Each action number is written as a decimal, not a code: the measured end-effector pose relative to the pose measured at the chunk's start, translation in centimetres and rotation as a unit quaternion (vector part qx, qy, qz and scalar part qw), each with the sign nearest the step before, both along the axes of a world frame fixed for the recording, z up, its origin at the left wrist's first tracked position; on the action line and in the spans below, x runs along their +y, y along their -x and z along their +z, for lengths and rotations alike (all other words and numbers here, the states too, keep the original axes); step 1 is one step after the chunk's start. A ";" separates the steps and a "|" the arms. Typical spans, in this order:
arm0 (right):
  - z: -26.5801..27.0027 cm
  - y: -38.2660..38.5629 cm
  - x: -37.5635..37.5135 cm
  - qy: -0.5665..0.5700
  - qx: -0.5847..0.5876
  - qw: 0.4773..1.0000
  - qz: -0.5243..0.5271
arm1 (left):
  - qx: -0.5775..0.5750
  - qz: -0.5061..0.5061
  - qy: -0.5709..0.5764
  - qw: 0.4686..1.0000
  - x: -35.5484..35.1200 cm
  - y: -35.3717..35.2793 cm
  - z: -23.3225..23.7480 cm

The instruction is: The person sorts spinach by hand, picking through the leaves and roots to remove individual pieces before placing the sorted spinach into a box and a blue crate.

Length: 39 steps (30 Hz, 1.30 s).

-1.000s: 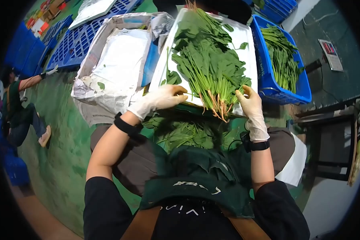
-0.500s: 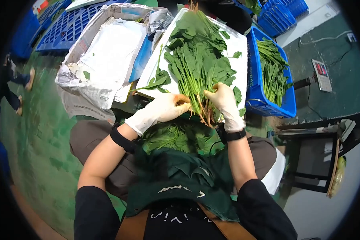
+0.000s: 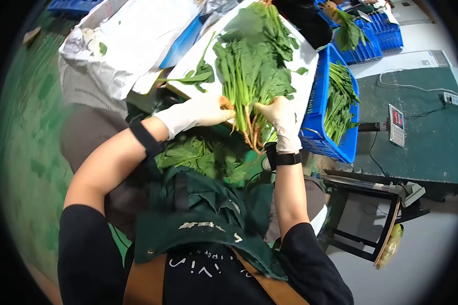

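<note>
A large bunch of spinach (image 3: 254,71) lies on a white board (image 3: 198,50), its pinkish roots hanging over the near edge. My left hand (image 3: 201,111), in a pale glove with an orange-brown stain on the fingers, is curled at the left side of the stems. From the right, my right hand (image 3: 282,119), also gloved, grips the stems just above the roots; its fingertips are partly hidden by leaves. A few separate leaves (image 3: 201,76) rest on the board to the left. Below my hands, more loose greens (image 3: 198,155) sit between my knees.
A blue crate (image 3: 315,109) holding bunched spinach stands right of the board. At left is a paper-lined box (image 3: 137,46). Farther right are a small digital display (image 3: 397,125) and a black-framed stand (image 3: 361,218). Behind, a hand (image 3: 332,11) is near greens and blue crates.
The view has shifted and turned slightly. Both hands remain at the stem ends, the left nearer the stems. At the far right back, a hand and held-up greens have come into view.
</note>
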State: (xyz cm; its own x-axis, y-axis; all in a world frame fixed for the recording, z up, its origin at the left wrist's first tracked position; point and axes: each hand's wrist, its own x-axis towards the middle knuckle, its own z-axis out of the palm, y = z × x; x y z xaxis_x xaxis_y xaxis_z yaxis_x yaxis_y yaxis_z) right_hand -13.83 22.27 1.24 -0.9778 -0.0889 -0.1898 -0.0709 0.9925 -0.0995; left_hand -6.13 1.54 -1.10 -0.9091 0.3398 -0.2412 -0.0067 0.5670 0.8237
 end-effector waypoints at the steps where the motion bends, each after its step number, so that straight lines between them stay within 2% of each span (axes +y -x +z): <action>1: -1.7 0.2 0.8 -0.001 -0.017 1.000 0.003 | 0.007 -0.004 -0.002 1.000 0.0 0.0 0.0; 5: -2.5 -0.6 2.1 0.193 -0.051 0.978 -0.062 | -0.018 -0.001 -0.046 0.999 0.0 -0.2 -0.1; 7: -3.2 -0.8 3.2 0.281 -0.062 0.954 -0.088 | -0.074 0.018 -0.047 0.996 0.6 -0.4 0.3; 9: -2.6 -1.6 3.6 0.302 -0.045 0.948 -0.090 | -0.102 0.002 -0.136 0.985 1.6 0.0 -1.1; 10: -2.2 -2.2 3.7 0.369 -0.037 0.924 -0.093 | -0.102 0.011 -0.173 0.979 1.9 -0.3 -1.3; 12: -0.8 -3.9 3.3 0.465 -0.040 0.880 -0.087 | -0.192 0.086 -0.276 0.938 3.1 -1.3 -1.0; 13: 0.2 -5.0 2.7 0.460 -0.028 0.882 -0.093 | -0.235 0.112 -0.322 0.910 3.4 -1.5 -0.7; 16: 2.3 -8.3 0.7 0.505 -0.037 0.859 -0.077 | -0.316 0.069 -0.471 0.821 3.8 -2.3 0.3; 19: 1.6 -10.2 -0.5 0.529 -0.014 0.844 -0.085 | -0.261 0.135 -0.474 0.830 4.6 -2.8 -1.1; 21: -0.2 -10.7 -1.0 0.587 0.031 0.807 -0.062 | -0.281 0.145 -0.489 0.813 4.3 -3.3 0.0; 23: -1.5 -11.7 -1.3 0.555 0.089 0.825 -0.056 | -0.274 0.148 -0.527 0.791 4.1 -3.5 0.0; 24: -0.8 -12.5 -1.8 0.626 0.046 0.772 -0.097 | -0.277 0.143 -0.519 0.796 3.8 -3.2 -0.3; 25: 0.1 -13.4 -2.1 0.691 0.002 0.710 -0.134 | -0.285 0.133 -0.581 0.750 3.2 -2.8 -0.7; 26: 0.1 -14.2 -1.8 0.698 -0.037 0.705 -0.116 | -0.293 0.125 -0.641 0.698 2.7 -2.5 -1.2; 27: 0.2 -14.7 -1.4 0.705 -0.077 0.699 -0.097 | -0.303 0.125 -0.631 0.703 2.2 -2.1 -1.0; 29: 2.3 -14.8 0.1 0.501 -0.235 0.830 -0.072 | -0.304 0.117 -0.602 0.729 1.6 -2.4 0.3; 31: 6.0 -14.5 0.9 0.364 -0.082 0.928 -0.012 | -0.299 0.124 -0.575 0.752 1.4 -2.7 1.4; 33: 10.6 -14.3 1.1 0.492 0.078 0.865 -0.052 | -0.285 0.123 -0.546 0.778 1.4 -2.9 1.2; 34: 12.9 -14.5 0.5 0.579 0.182 0.794 -0.038 | -0.281 0.125 -0.531 0.790 1.3 -3.0 1.2; 35: 15.0 -14.7 0.3 0.577 0.268 0.770 0.058 | -0.272 0.125 -0.518 0.801 1.4 -3.0 1.5; 37: 17.7 -14.4 0.2 0.579 0.399 0.660 0.263 | -0.275 0.131 -0.507 0.807 1.5 -3.2 2.0; 39: 18.7 -14.8 0.9 0.584 0.397 0.657 0.265 | -0.268 0.138 -0.484 0.821 1.5 -3.2 2.2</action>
